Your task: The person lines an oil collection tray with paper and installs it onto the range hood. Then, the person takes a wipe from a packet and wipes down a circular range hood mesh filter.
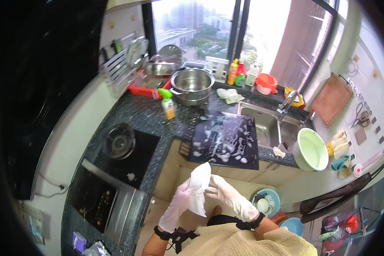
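My left hand (180,203), in a whitish glove, grips a white sheet (199,184) that looks like a paper towel or thin cloth. Facing it, my gloved right hand (231,195) has its fingers apart beside the sheet's right edge; whether they touch it is hard to make out. Beyond both hands, a flat black panel (219,143) streaked with white suds lies on the counter and overhangs its front edge. A spray bottle with a green head (168,106) stands to the panel's left, near a large steel pot (193,85).
A double sink (260,121) lies right of the panel, with a green basin (310,149) at its near end. The dark hob (130,160) is at left. On the floor at right, a blue tub (272,197) holds dishes. Bottles (233,71) line the windowsill.
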Demonstrator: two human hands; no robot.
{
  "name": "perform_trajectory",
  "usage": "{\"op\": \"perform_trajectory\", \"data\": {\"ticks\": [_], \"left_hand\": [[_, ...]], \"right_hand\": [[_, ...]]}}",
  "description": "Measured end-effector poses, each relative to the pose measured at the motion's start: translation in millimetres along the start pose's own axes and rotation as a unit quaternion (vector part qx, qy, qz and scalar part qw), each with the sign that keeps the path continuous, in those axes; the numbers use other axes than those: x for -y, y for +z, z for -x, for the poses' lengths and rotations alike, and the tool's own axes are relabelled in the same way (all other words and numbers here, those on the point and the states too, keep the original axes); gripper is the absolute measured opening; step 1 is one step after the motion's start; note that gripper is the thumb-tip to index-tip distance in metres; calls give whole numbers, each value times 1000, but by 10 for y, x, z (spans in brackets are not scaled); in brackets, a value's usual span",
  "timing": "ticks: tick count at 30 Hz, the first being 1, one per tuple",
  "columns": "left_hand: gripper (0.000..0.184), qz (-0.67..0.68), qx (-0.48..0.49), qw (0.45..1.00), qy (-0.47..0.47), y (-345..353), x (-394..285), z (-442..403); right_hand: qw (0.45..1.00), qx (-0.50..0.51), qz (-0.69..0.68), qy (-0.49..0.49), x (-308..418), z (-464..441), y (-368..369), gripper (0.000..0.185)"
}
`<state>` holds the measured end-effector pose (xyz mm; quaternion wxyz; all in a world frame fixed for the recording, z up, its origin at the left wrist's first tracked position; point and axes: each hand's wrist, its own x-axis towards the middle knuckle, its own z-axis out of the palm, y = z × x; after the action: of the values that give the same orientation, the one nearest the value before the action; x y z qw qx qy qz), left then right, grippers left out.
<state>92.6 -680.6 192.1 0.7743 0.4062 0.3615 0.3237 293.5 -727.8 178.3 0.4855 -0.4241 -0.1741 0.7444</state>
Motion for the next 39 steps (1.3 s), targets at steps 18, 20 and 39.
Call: {"op": "perform_trajectory", "data": {"ticks": [18, 20, 39], "left_hand": [[35, 167, 96, 953, -236, 2256, 768, -2218], [37, 162, 104, 939, -286, 2459, 811, -2402], [51, 242, 75, 885, -390, 3533, 1394, -3753]], "right_hand": [[690, -357, 474, -414, 935, 62, -2199, 23], [702, -397, 465, -365, 1103, 183, -2291, 27], [905, -394, 16, -161, 1861, 218, -3784, 13]]}}
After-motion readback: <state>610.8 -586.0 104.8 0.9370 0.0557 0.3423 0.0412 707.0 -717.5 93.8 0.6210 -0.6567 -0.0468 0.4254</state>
